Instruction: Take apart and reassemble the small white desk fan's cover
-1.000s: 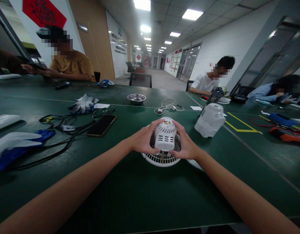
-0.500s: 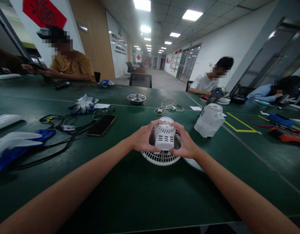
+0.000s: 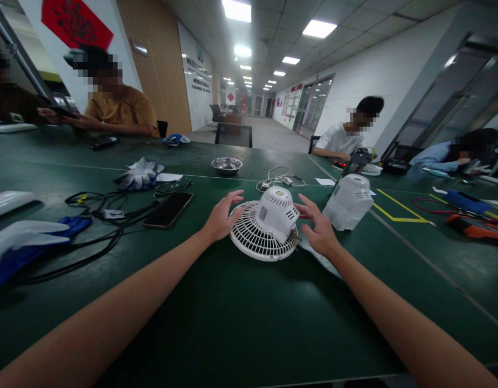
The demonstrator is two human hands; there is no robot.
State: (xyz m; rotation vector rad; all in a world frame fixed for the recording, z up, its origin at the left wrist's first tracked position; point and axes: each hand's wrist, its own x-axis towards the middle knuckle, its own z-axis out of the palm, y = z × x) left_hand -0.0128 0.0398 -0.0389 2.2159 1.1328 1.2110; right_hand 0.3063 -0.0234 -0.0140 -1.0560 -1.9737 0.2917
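Note:
A white fan head (image 3: 276, 215) lies grille down on the green table, its vented motor housing facing up and a label on the housing's side. On its left, my left hand (image 3: 223, 216) is open, the fingers spread near the grille rim. My right hand (image 3: 318, 226) is open too, on the right close to the housing; whether its fingertips touch the housing I cannot tell. Partly under my right hand lies a pale flat piece (image 3: 319, 258). Behind that hand stands a white plastic housing (image 3: 349, 202) with vent slots.
A metal bowl (image 3: 227, 165) and a white cable (image 3: 279, 180) lie beyond the fan. To the left are a phone (image 3: 168, 209), black cables (image 3: 111, 226) and work gloves (image 3: 138, 175). An orange meter (image 3: 475, 225) lies at right. Several people sit around the table.
Both hands have let go of the motor housing and moved apart to either side. The fan head has turned, so its label and slots now show at different angles.

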